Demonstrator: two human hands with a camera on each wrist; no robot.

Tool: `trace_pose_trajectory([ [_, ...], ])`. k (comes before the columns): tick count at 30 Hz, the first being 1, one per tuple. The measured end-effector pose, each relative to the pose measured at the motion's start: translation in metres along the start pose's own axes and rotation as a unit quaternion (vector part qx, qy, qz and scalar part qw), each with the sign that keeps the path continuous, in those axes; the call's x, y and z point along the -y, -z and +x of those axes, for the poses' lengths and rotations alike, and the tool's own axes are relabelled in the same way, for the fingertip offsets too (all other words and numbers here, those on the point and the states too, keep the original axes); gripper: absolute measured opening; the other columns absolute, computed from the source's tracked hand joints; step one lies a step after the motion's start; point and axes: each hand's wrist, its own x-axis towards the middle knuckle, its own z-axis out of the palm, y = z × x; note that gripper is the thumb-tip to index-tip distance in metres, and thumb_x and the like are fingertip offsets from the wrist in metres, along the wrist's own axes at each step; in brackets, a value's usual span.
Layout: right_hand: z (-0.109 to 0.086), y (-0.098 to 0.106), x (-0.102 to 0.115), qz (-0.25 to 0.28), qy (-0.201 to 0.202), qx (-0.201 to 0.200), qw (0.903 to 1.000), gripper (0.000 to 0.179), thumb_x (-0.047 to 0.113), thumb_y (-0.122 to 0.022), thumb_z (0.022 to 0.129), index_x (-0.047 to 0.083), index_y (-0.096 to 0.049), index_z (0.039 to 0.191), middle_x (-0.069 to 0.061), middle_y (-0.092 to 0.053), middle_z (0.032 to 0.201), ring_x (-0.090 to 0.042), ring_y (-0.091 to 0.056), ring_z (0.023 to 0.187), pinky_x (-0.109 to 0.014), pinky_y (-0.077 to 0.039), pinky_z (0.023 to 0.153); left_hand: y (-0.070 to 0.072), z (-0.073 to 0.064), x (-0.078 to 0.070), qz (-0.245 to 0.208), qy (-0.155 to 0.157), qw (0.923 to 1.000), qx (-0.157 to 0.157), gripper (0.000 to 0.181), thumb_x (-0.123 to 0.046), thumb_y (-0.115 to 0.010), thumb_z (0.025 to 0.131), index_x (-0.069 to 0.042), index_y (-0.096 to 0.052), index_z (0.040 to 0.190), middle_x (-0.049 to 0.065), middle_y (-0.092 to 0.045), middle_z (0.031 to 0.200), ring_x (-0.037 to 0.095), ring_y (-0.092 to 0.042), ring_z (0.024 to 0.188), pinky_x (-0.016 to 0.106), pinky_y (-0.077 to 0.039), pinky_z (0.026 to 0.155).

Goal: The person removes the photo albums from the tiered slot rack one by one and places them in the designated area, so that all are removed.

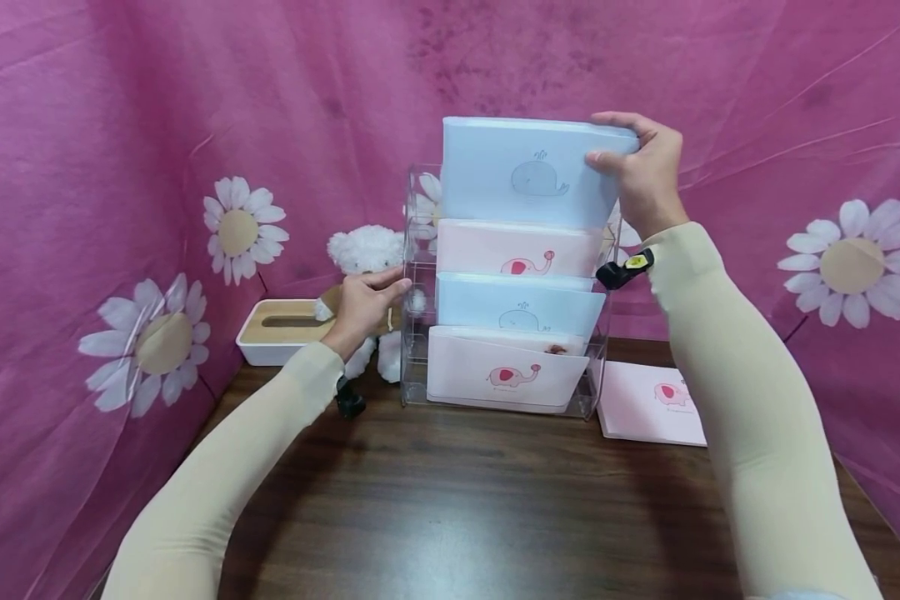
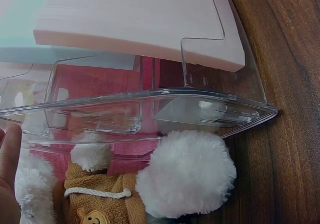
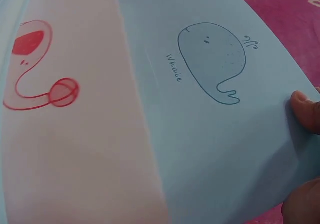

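My right hand (image 1: 648, 175) grips the upper right corner of a light blue notebook (image 1: 495, 167) with a whale drawing, thumb in front and fingers behind. This notebook stands highest, at the back of a clear tiered rack (image 1: 412, 367). Below it in the rack, front covers show in steps: a pink notebook with an elephant (image 1: 480, 246), a light blue whale one (image 1: 468, 300) and a pink elephant one (image 1: 457, 367) lowest. My left hand (image 1: 363, 308) rests its extended fingers at the rack's left side; in the left wrist view its fingertips (image 2: 10, 146) are by the clear side panel.
A white plush bear (image 1: 367, 248) in a brown outfit sits left of the rack. Behind my left hand is a white box with a wooden slotted lid (image 1: 285, 321). More pink notebooks (image 1: 633, 400) lie right of the rack. A pink flowered cloth (image 1: 307, 108) hangs around the dark wooden table (image 1: 420, 500).
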Motion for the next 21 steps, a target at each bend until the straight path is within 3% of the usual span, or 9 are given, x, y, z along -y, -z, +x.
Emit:
trace_pose_trajectory([
  [11,0.000,0.011,0.027,0.057,0.033,-0.042,0.9969,0.047,-0.022,-0.078,0.070,0.005,-0.079,0.108,-0.006,-0.075,0.099,-0.019,-0.073,0.084,-0.024,-0.063,0.070,-0.002,0.000,0.000,-0.015,-0.009,0.9998,0.002,0.039,-0.021,-0.079,0.090,-0.009,-0.071,0.126,0.013,-0.070,0.130,0.017,-0.075,0.101,0.019,-0.061,0.083],
  [21,-0.013,0.019,0.034,0.199,0.013,-0.062,0.9779,0.050,-0.032,-0.075,0.064,-0.007,-0.074,0.108,-0.015,-0.073,0.095,-0.026,-0.072,0.081,-0.031,-0.065,0.066,-0.002,0.000,0.000,-0.006,-0.004,1.0000,-0.002,0.037,-0.020,-0.079,0.090,-0.011,-0.072,0.126,0.013,-0.070,0.129,0.014,-0.076,0.096,0.019,-0.061,0.081],
])
